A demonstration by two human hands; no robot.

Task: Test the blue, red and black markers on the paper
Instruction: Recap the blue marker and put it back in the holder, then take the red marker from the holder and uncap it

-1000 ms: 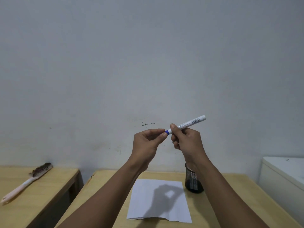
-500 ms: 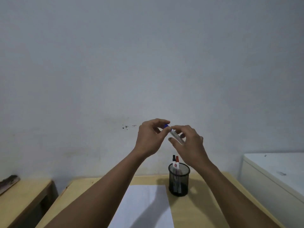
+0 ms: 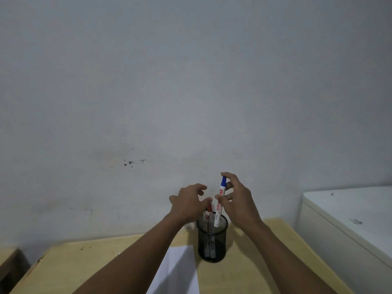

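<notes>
My right hand holds the blue marker upright, blue cap on top, its lower end dipping into the black mesh cup. Inside the cup stands the red marker, with another marker beside it, mostly hidden. My left hand hovers just left of the cup's mouth, fingers spread and empty, its thumb close to the red cap. The white paper lies on the wooden table left of the cup, partly under my left forearm.
The wooden table runs to the wall. A white cabinet stands close at the right. A darker wooden surface sits at the far left.
The hands parted; the capped blue marker turned upright and came down into the cup in my right hand. My left hand let go and opened. The view shifted right and down.
</notes>
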